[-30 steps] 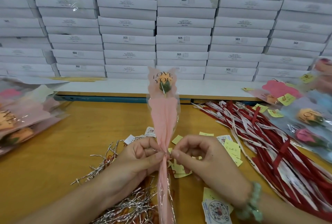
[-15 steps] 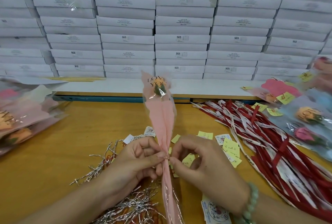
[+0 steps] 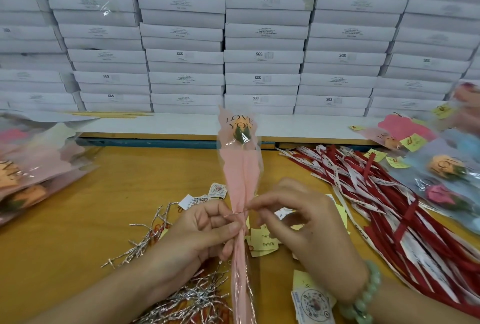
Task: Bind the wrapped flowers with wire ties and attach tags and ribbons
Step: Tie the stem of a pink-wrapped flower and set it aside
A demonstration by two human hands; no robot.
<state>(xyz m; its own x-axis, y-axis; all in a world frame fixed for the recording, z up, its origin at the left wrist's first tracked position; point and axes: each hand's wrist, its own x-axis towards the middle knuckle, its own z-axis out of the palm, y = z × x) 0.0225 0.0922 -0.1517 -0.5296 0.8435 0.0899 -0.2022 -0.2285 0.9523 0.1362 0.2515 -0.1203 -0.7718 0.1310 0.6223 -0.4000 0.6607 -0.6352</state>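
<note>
A pink wrapped flower (image 3: 241,168) printed "LOVE YOU" stands upright in the middle of the view. My left hand (image 3: 205,233) grips its gathered neck, thumb pressed against the wrap. A thin silver wire tie (image 3: 237,213) circles the wrap just above that thumb. My right hand (image 3: 298,222) pinches the wire's end at the wrap's right side. Silver wire ties (image 3: 181,295) lie heaped under my left forearm. Red and white ribbons (image 3: 384,207) spread across the table on the right. Yellow and printed tags (image 3: 262,242) lie scattered beneath my hands.
White boxes (image 3: 262,56) are stacked like a wall behind the yellow table (image 3: 78,220). Wrapped flowers (image 3: 23,168) pile up at the left edge. More wrapped flowers with yellow tags (image 3: 446,168) lie at the far right.
The flower has straightened from a left lean to upright. My right hand has drawn slightly apart from the left, and the wire now shows around the wrap's neck.
</note>
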